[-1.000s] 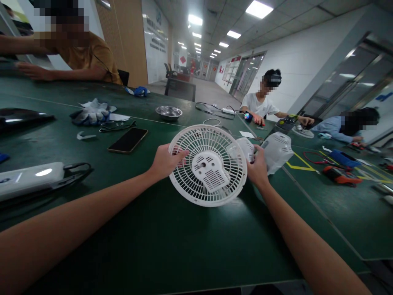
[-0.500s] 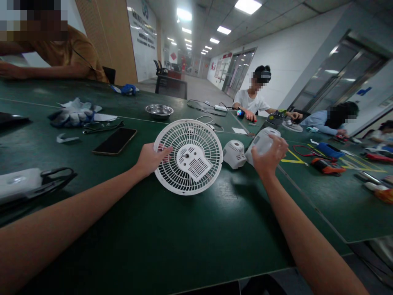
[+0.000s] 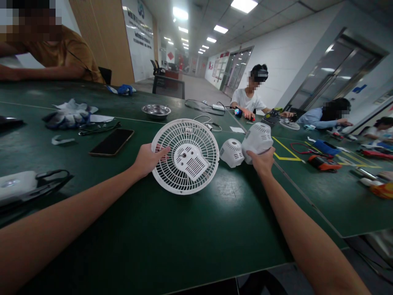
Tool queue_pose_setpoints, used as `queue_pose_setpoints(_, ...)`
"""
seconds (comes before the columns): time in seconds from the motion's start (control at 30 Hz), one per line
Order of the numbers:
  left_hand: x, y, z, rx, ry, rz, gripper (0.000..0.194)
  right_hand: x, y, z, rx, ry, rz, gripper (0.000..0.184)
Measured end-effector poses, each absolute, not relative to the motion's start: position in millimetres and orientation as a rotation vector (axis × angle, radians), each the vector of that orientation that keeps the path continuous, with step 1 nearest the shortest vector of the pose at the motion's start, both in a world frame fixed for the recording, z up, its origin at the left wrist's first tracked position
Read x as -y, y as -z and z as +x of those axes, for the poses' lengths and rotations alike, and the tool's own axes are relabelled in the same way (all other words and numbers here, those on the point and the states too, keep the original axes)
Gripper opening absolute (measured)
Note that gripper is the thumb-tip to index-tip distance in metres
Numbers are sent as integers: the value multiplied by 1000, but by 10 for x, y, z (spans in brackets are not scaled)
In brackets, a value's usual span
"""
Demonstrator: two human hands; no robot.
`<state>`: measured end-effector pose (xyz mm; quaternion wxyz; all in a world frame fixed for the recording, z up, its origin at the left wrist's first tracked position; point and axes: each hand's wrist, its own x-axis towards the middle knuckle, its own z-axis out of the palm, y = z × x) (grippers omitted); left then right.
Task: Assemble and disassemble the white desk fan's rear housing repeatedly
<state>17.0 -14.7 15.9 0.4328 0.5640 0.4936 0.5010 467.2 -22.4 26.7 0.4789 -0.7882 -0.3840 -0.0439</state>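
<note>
My left hand (image 3: 147, 159) grips the left rim of a round white fan grille (image 3: 186, 156), thumb over the front bars. The grille is tilted up toward me, its solid vented centre plate showing. On the right, my right hand (image 3: 260, 161) is closed around the lower right side of a white plastic fan housing (image 3: 257, 138); most of its fingers are hidden behind the part. Between the grille and that housing sits a smaller white vented motor cover (image 3: 232, 153) on the table, untouched by either hand.
A black phone (image 3: 112, 142), crumpled gloves (image 3: 69, 114) and a steel bowl (image 3: 156, 110) lie on the green table (image 3: 184, 237). An orange multimeter (image 3: 324, 163) is at the right. A white device with a strap (image 3: 20, 184) sits left. Co-workers sit around the far side.
My right hand has moved from the top of the white housing to its lower right side and closed on it. My left hand still holds the grille.
</note>
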Motion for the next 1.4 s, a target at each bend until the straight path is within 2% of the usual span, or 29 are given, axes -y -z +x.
queue_pose_setpoints(0.23, 119, -120, 172, -1204, -1265, 1427, 18, 300, -497, 4331, 1033, 308, -1531, 86)
queue_pose_setpoints(0.47, 87, -89, 172, -1218, -1284, 1464, 19, 321, -348, 3983, 1215, 50, -1653, 89)
queue_pose_setpoints(0.77, 116, -122, 177, -1230, -1258, 1452, 15, 185, -356, 4716, 1036, 165, -1594, 93)
queue_pose_setpoints(1.0, 90, -91, 158, -1225, -1265, 1466, 17, 143, -262, 5021, 1090, 109, -1616, 95)
queue_pose_setpoints(1.23, 107, -107, 156, -1212, -1244, 1454, 17, 114, -297, 5030, 1101, 204, -1459, 77)
queue_pose_setpoints(1.4, 114, -130, 178, -1231, -1264, 1440, 16, 118, -336, 5008, 1120, 65, -1357, 77)
